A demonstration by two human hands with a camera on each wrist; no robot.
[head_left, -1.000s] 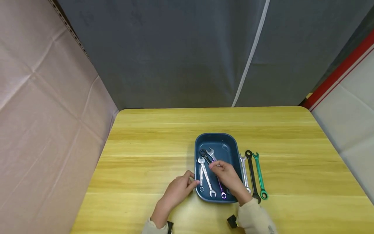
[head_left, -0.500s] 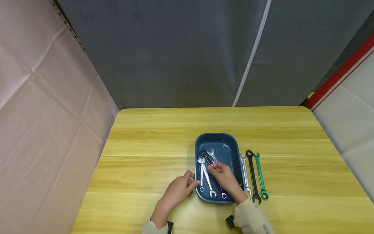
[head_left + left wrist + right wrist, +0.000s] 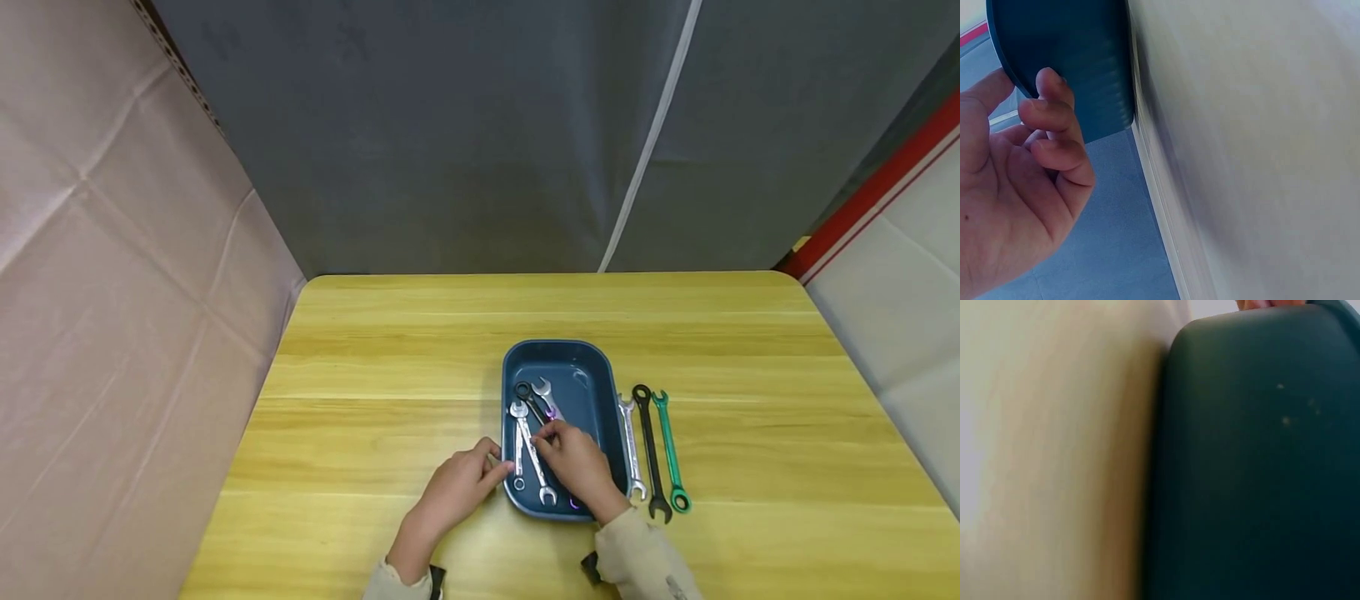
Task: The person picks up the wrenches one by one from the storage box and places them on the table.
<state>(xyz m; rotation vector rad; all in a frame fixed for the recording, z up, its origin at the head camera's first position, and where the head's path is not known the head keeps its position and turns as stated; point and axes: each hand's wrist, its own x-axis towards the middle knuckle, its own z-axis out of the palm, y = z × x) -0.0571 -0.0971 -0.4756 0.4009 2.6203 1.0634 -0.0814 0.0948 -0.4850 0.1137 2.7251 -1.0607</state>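
My left hand (image 3: 459, 487) grips the left rim of the blue tray (image 3: 558, 352); in the left wrist view its thumb and fingers stand on either side of the tray wall (image 3: 1079, 56). Inside the tray, my right hand (image 3: 577, 462) has curled fingers low over the wrenches, and what lies between its fingertips is hidden. Close to those fingertips are a black ratchet wrench (image 3: 530, 402) and a silver combination wrench (image 3: 534, 462). A small silver wrench (image 3: 519, 458) lies at the left. A purple-and-silver wrench (image 3: 546, 393) is mostly covered by the hand.
Right of the tray, a silver wrench (image 3: 632, 450), a black wrench (image 3: 652, 454) and a green ratchet wrench (image 3: 670, 450) lie side by side on the wooden table (image 3: 390, 350). A grey curtain (image 3: 450, 150) hangs behind. The right wrist view shows mostly the tray's outside (image 3: 1260, 462).
My right hand has shifted slightly left and down within the tray, covering more of the purple wrench. My left hand keeps its place on the rim.
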